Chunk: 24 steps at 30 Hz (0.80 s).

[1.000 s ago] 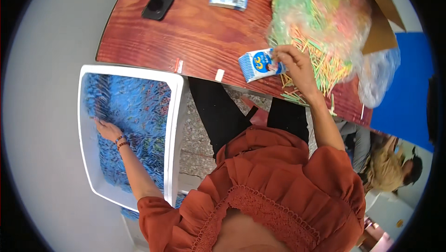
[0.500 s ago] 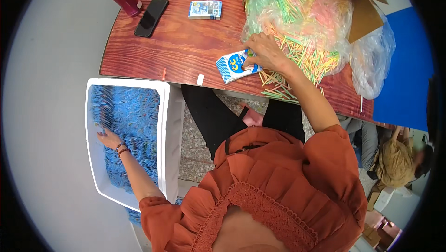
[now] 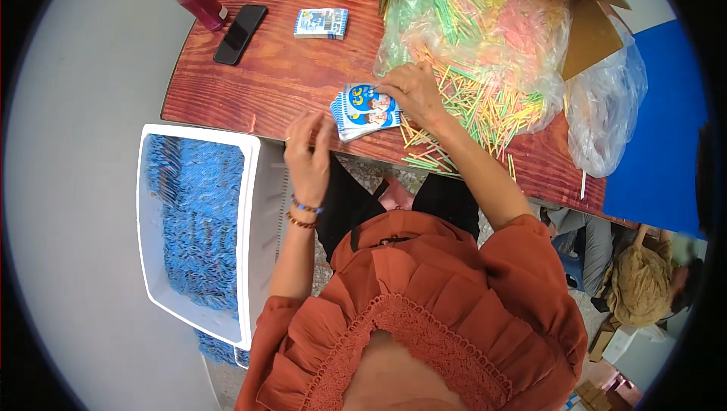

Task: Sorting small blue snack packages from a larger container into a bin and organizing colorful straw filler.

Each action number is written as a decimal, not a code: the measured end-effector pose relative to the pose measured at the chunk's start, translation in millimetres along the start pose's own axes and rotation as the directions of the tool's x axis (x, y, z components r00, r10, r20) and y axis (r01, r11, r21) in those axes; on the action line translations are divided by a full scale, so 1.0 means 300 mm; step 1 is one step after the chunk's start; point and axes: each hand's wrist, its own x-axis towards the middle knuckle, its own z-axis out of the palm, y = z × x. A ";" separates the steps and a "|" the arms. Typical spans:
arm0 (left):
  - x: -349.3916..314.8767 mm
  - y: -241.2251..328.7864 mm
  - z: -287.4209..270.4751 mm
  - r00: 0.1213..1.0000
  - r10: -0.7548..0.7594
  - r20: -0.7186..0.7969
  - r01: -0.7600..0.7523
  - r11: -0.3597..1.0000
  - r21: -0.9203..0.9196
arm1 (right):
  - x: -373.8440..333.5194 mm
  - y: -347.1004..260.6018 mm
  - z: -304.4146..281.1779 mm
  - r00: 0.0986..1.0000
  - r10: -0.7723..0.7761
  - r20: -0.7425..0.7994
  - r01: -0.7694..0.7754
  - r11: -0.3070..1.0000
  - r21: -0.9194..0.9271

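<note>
On the table's near edge lies a small stack of blue-and-white printed packets (image 3: 365,122), the upper ones slid out of line with those beneath. My right hand (image 3: 415,93) pinches the far right edge of the top packet (image 3: 367,97). To the left of the stack, my left hand (image 3: 309,155), with beaded bracelets at its wrist, hovers by the table edge. Its fingers are a little bent and apart, and nothing shows in them. Loose thin pastel sticks (image 3: 473,112) spill from a clear plastic bag (image 3: 485,17) just beyond my right hand.
A white bin (image 3: 248,244) full of blue packets stands at my left. On the red-brown table (image 3: 265,85) are a phone (image 3: 240,35), a red bottle (image 3: 198,2) and two further packet stacks (image 3: 321,23). A cardboard box (image 3: 594,44) surrounds the bag. Another person (image 3: 640,275) is at far right.
My left hand has come out of the white bin and over to the table edge. The packets by my right hand have shifted and now show as a fanned stack.
</note>
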 end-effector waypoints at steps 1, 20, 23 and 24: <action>0.023 0.018 0.040 1.000 -0.012 -0.005 0.012 1.000 -0.025 | -0.002 -0.002 -0.002 0.996 -0.049 -0.068 0.048 0.999 -0.012; 0.016 0.115 0.213 0.825 -0.514 0.235 0.484 0.428 -0.763 | -0.140 -0.104 -0.093 0.864 0.405 0.298 -0.413 0.234 0.880; -0.013 0.122 0.225 0.800 -0.543 0.257 0.506 0.378 -0.776 | -0.174 -0.090 -0.068 0.866 0.437 0.244 -0.375 0.243 0.894; -0.020 0.126 0.226 0.798 -0.545 0.256 0.507 0.377 -0.775 | -0.180 -0.093 -0.087 0.856 0.430 0.286 -0.417 0.250 0.874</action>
